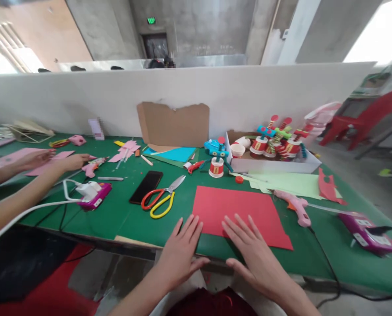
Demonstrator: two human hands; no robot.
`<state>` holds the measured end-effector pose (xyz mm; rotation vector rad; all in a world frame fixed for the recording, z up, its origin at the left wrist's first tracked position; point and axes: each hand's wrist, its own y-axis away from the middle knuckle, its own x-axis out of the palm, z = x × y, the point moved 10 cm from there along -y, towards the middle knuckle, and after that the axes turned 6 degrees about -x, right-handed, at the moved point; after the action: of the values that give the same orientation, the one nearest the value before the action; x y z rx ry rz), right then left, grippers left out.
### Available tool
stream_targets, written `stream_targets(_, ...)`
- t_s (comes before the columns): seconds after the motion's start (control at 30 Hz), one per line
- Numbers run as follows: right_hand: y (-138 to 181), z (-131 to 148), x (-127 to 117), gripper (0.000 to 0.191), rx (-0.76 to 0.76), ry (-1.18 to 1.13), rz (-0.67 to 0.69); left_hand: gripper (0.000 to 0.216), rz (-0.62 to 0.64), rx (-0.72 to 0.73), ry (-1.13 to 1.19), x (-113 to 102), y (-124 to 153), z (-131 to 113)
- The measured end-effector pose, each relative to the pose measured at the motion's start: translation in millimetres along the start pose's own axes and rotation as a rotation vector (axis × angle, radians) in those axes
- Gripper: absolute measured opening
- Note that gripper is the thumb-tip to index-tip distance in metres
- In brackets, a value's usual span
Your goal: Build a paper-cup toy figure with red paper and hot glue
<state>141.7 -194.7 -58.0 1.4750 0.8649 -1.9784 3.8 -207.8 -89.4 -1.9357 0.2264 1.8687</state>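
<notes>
A sheet of red paper (238, 206) lies flat on the green table in front of me. My left hand (182, 243) rests at its lower left corner, fingers stretched out and holding nothing. On the sheet's lower edge lie the spread fingers of my right hand (253, 250), palm down. Left of the paper is a pair of scissors (163, 197) with one red and one yellow handle, blades partly apart. Beside them sits a black phone (146, 186). Right of the sheet lies a pink glue gun (293, 204), its cord running off the table's front edge.
A white box (275, 166) holds several paper-cup figures; a blue-headed figure (216, 160) stands before it. Light green paper (288, 182) lies behind the glue gun. Purple power strips (368, 232) sit at both sides. At left, another person's hands (73, 161) work among pink paper.
</notes>
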Motion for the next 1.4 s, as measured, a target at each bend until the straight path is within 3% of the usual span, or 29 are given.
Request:
stream_targets(0.13,-36,9,23,0.072,-0.040,-0.068,0.089,0.077,0.084,-0.004,0.078,-4,-15,2)
stream_targets(0.2,-45,6,31,0.072,-0.034,-0.071,0.115,0.068,0.091,0.005,0.120,-15,-25,17)
stream_targets(0.33,-50,3,38,0.075,-0.034,-0.059,0.134,0.044,0.038,-0.183,0.133,-44,-55,88)
stream_targets(0.43,-48,4,37,0.074,-0.026,-0.067,0.145,0.037,0.098,-0.380,-0.001,-53,-74,141)
stream_targets(0.5,-47,4,37,0.073,-0.019,-0.076,0.155,0.033,0.178,-0.504,-0.133,-51,-77,163)
stream_targets(0.57,-47,5,36,0.072,-0.024,-0.080,0.149,0.032,0.225,-0.563,-0.176,-49,-75,169)
stream_targets(0.83,-44,4,33,0.072,-0.016,-0.099,0.136,0.031,0.166,-0.483,-0.099,-56,-94,142)
stream_targets(0.9,-43,5,31,0.077,-0.002,-0.128,0.137,0.036,0.083,-0.353,-0.019,-59,-104,112)
stream_targets(0.97,-43,7,30,0.081,0.016,-0.160,0.139,0.044,-0.013,-0.142,0.124,-56,-104,65)
stream_targets(1.03,-44,8,29,0.081,0.036,-0.176,0.137,0.049,-0.026,0.046,0.227,-39,-90,16)
stream_targets(1.13,-45,9,28,0.077,0.037,-0.152,0.126,0.066,-0.057,0.117,0.216,-5,-62,-24)
stream_targets(1.23,-44,10,29,0.074,0.022,-0.128,0.134,0.077,-0.147,0.082,0.159,14,-44,-32)
stream_targets(1.4,-35,12,26,0.068,0.011,-0.141,0.129,0.083,-0.214,0.105,0.100,15,-31,-28)
